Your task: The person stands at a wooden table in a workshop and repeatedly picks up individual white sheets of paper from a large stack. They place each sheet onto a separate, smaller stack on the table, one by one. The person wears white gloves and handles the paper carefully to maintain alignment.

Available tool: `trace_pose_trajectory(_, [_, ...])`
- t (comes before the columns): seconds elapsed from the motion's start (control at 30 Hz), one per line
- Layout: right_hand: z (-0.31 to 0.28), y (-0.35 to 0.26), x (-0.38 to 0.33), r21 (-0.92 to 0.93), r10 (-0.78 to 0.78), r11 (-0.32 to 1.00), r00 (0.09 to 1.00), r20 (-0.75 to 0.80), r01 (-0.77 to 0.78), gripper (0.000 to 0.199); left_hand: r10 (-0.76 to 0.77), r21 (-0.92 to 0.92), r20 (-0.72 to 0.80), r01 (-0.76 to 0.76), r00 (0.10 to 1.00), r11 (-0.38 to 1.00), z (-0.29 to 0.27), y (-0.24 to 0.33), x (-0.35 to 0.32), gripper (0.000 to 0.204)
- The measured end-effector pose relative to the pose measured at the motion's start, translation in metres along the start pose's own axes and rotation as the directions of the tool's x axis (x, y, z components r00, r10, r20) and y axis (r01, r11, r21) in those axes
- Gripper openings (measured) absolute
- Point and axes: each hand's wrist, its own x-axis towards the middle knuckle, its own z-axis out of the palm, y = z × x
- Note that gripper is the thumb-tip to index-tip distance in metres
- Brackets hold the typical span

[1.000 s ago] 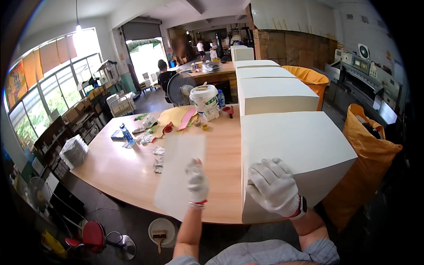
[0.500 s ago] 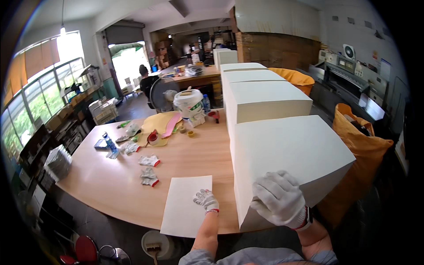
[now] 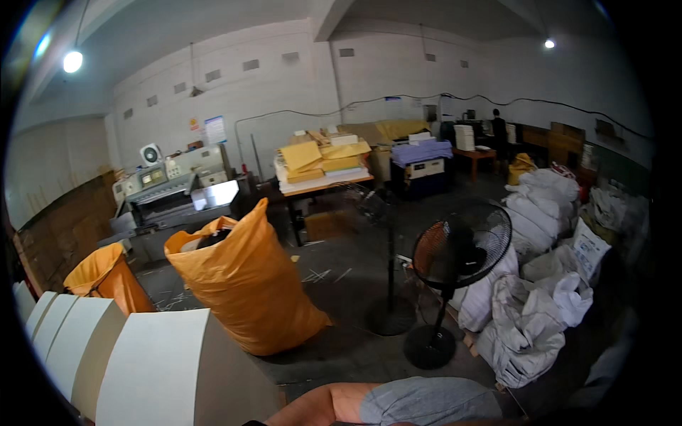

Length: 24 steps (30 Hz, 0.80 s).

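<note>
Neither of my hands shows now. A bare forearm (image 3: 320,406) and a grey sleeve (image 3: 433,397) cross the lower edge; by the dark band at its end this looks like my right arm, with its hand cut off below the picture. Closest to that arm stands a tall stack of white paper sheets (image 3: 153,362) at the lower left. Behind it several more white stacks (image 3: 85,341) run in a row toward the far left. My left arm is out of the picture.
A full orange sack (image 3: 249,284) stands beyond the stacks, with another orange sack (image 3: 106,277) left of it. A black pedestal fan (image 3: 462,248) and white sacks (image 3: 529,319) are on the right. A table (image 3: 327,186) with yellow sheets and a grey machine (image 3: 181,181) stand farther back.
The view has swung far to the right, away from the wooden table. My gloved hands, earlier on a white sheet and the nearest stack, have left the picture.
</note>
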Motion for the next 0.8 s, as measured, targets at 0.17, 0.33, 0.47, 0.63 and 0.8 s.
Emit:
trace_pose_trajectory(0.17, [0.0, 0.003, 0.0, 0.0, 0.02, 1.0, 1.0, -0.002, -0.02, 0.026, 0.026, -0.056, 0.021, -0.025, 0.999, 0.998, -0.017, 0.01, 0.004, 0.035])
trace_pose_trajectory(0.33, [0.001, 0.011, -0.004, 0.007, 0.021, 1.0, 1.0, -0.012, -0.02, 0.027, 0.032, -0.106, 0.004, -0.031, 0.999, 0.994, -0.035, 0.006, 0.009, 0.036])
trace_pose_trajectory(0.47, [0.003, 0.017, -0.009, 0.037, -0.01, 0.999, 0.998, -0.067, 0.012, 0.027, -0.009, -0.175, -0.051, 0.0, 0.999, 0.985, -0.064, -0.02, 0.016, 0.037])
trace_pose_trajectory(0.63, [-0.013, 0.033, -0.044, 0.023, 0.006, 1.0, 0.965, -0.261, 0.0, 0.028, -0.102, -0.451, -0.185, 0.008, 0.977, 0.892, -0.137, -0.068, 0.006, 0.038])
trace_pose_trajectory(0.8, [-0.101, 0.098, -0.106, -0.109, 0.183, 0.967, 0.925, -0.332, -0.23, 0.019, -0.135, -0.667, -0.361, -0.154, 0.923, 0.729, -0.263, -0.059, -0.06, 0.04])
